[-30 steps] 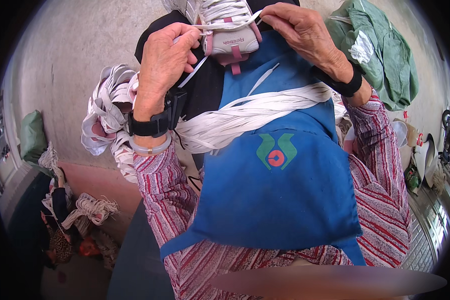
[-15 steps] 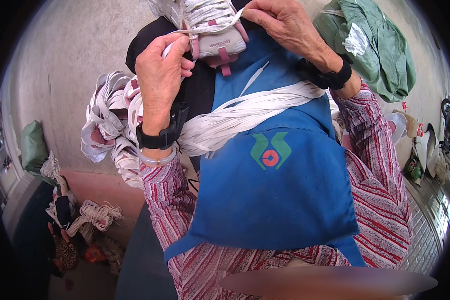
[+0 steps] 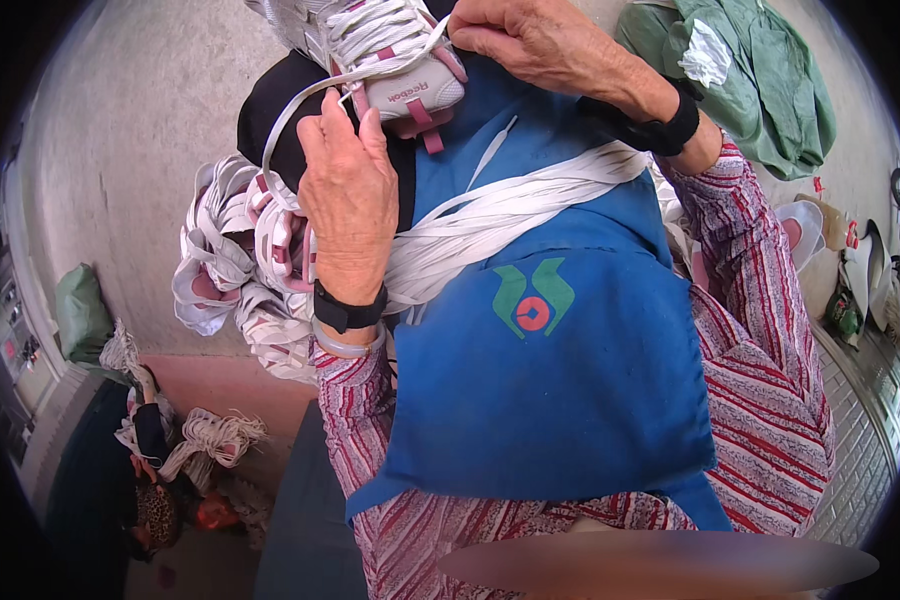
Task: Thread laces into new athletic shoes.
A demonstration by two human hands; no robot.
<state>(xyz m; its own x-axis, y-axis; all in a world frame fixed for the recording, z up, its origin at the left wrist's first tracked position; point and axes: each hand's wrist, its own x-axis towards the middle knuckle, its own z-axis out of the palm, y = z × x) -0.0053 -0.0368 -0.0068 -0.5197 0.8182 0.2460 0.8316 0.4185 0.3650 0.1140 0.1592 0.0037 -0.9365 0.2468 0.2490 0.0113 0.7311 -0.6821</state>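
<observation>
A white and pink sneaker (image 3: 422, 102) rests on my lap at the top, its tongue toward me. A flat white shoelace (image 3: 372, 72) crosses its front and bows out in a loop on the left. My right hand (image 3: 560, 55) pinches the lace at the shoe's right edge. Beside the shoe's left edge is my left hand (image 3: 348, 190), finger and thumb closed at a short white bit of lace; the loop runs behind this hand. Across my blue apron (image 3: 600, 400) lies a thick bundle of white laces (image 3: 530, 203), with one loose tip sticking up.
Several white and pink shoes (image 3: 210, 275) are heaped at my left. A green sack (image 3: 775, 110) lies at the upper right and a smaller green bag (image 3: 82, 312) at far left. Another bundle of laces (image 3: 215, 437) is at lower left, near another person's arm (image 3: 152, 435).
My left hand has dropped lower and turned its fingertips up to the shoe's left edge. The lace, stretched between my hands before, now hangs in a slack loop. The shoe has shifted slightly left.
</observation>
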